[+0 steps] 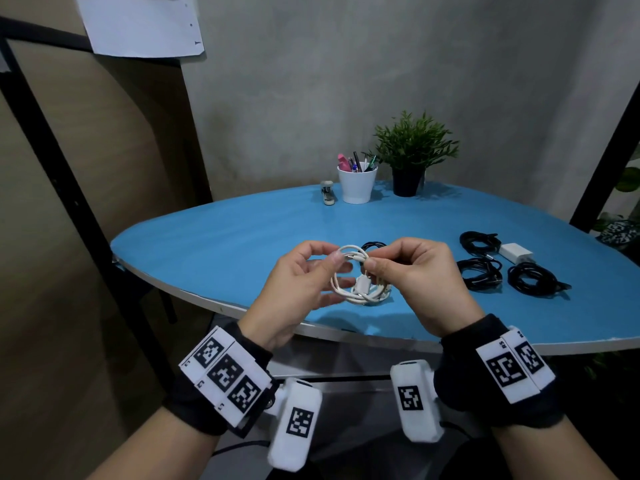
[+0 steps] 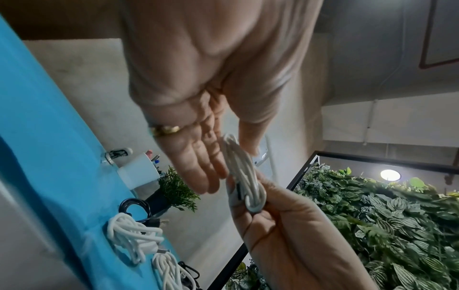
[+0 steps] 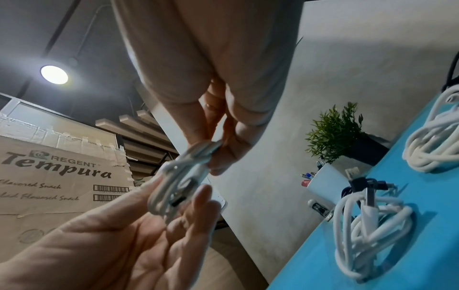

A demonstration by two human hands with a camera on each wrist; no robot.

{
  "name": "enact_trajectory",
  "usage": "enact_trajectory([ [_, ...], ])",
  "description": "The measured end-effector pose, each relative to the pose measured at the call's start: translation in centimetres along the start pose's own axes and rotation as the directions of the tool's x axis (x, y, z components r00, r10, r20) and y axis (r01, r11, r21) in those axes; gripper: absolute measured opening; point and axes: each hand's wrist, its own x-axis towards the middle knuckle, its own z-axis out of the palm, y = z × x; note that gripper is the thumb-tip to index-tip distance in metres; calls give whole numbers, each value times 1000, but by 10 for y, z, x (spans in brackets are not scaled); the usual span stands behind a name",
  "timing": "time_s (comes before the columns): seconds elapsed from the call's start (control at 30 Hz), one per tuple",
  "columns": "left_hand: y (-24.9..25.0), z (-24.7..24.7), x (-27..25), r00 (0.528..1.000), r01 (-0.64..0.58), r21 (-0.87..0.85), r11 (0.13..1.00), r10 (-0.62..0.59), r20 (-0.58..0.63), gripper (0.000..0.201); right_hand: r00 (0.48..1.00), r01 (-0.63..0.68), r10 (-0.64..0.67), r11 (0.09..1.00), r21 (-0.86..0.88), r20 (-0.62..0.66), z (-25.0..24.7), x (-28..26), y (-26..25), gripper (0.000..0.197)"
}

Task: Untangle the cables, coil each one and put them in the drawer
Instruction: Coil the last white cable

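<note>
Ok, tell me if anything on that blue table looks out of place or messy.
Only the loose white cable bundle under the hands on the blue oval table: its loops cross unevenly, unlike the three coiled black cables on the right. No damage visible.

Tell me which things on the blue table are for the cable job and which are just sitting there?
For the job: white cable held in both hands, white cable bundle on the table, black cables.

Just sitting there: plant, pen cup, stapler, white charger.
</note>
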Motion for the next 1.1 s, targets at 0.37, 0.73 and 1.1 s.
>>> enact_trajectory([
  [0.37, -7, -4, 0, 997, -8, 396, 918, 38, -67, 6, 1000, 12, -13, 998, 58, 28, 9, -4, 3, 8],
  [0.73, 2, -11, -1, 990, -18, 256, 967, -18, 139, 28, 1000, -9, 5, 991, 130, 27, 8, -4, -1, 12],
  [1.1, 13, -18, 1, 986, 49, -54, 997, -39, 164, 7, 1000, -20, 20, 986, 168, -1, 1, -2, -1, 8],
])
